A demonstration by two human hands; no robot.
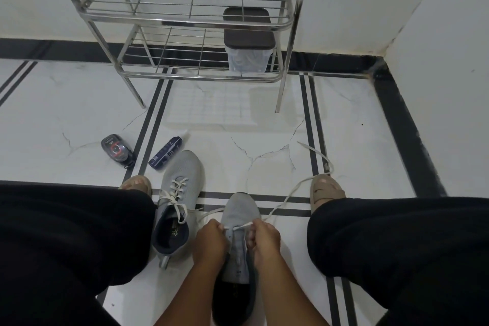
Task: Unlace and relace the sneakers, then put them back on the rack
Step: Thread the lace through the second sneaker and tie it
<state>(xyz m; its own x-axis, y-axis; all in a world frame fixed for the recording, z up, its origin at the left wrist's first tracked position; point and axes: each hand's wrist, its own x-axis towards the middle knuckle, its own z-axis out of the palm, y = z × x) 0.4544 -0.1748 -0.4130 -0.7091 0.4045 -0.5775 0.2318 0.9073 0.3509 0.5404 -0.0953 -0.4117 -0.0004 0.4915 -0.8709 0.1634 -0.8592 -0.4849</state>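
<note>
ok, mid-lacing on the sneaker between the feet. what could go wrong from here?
1. The loose lace trails across the floor up to the sandalled foot; a foot shift could pin or yank it.
2. Both hands, left and right, pull at one eyelet row of the sneaker, so the ends may come out uneven.
</note>
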